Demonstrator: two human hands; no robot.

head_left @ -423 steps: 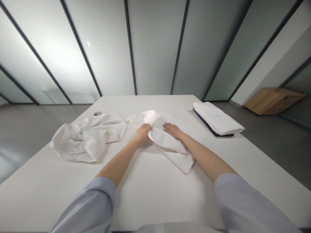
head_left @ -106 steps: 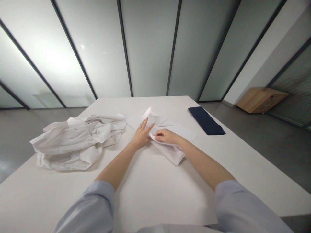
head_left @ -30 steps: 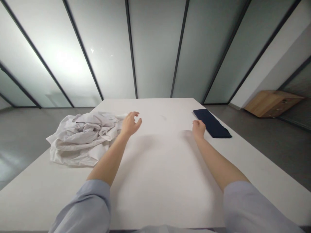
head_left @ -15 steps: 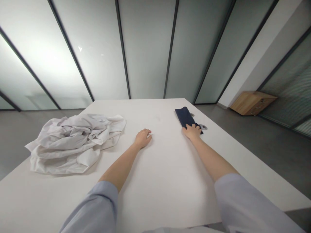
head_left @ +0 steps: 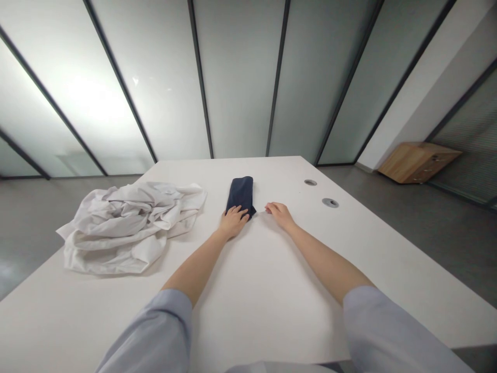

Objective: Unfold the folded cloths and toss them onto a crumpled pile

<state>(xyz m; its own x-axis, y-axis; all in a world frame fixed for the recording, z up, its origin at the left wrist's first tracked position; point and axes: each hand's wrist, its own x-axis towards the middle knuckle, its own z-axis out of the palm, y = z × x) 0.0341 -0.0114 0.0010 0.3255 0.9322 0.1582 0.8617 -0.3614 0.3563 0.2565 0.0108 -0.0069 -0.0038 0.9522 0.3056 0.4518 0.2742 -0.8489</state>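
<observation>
The folded navy cloth has moved to mid-table, its near end under the flat, slightly spread fingers of the left hand. The right hand, fingers loosely together, rests just beside it. The cloth looks soft and light, probably easiest to take by its free far end.

On the table before us, a crumpled garment lies at 10 o'clock and a folded cloth at 12, with our left hand on its near end and our right hand just beside it at 1 o'clock. Two cable grommets sit in the table farther out at 1 o'clock, and a low wooden cabinet stands on the floor at 2 o'clock.
</observation>
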